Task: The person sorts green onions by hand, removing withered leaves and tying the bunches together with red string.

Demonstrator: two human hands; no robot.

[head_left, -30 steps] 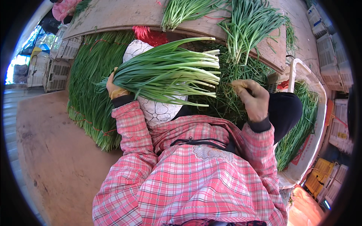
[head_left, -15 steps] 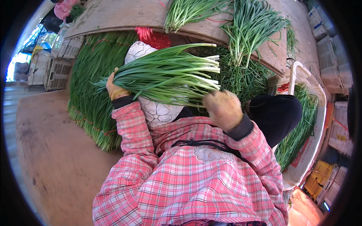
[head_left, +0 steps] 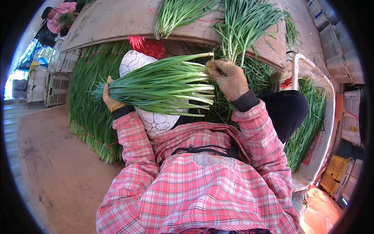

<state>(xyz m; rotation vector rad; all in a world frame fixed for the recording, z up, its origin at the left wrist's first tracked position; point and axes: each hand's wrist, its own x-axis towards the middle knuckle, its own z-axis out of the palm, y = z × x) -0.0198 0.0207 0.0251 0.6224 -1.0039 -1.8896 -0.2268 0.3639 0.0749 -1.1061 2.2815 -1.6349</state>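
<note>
A loose bunch of garlic chives point(head_left: 156, 85) lies across in front of me, green leaf tips to the left and white stalk ends fanned out to the right. My left hand point(head_left: 109, 97), in a thin yellowish glove, is wrapped round the leafy end. At the other end my right hand point(head_left: 230, 80), gloved alike, pinches at the upper white stalk ends; its fingertips partly cover what they grip. Under the bunch is a white cushion-like thing point(head_left: 134, 58) with dark flower outlines. Beyond it rests a bundle of red ties point(head_left: 150, 46).
Tied chives point(head_left: 93, 97) are stacked at my left on a brown board point(head_left: 50, 156). Two more bunches point(head_left: 249, 23) lie on the wooden table point(head_left: 113, 27) ahead. A white basket point(head_left: 331, 117) of chives stands at right. Another person point(head_left: 62, 17) is at the far left.
My right hand has moved up along the white ends, from the lower stalks to the upper ones, and its fingers now pinch there. The bunch has shifted slightly left and down.
</note>
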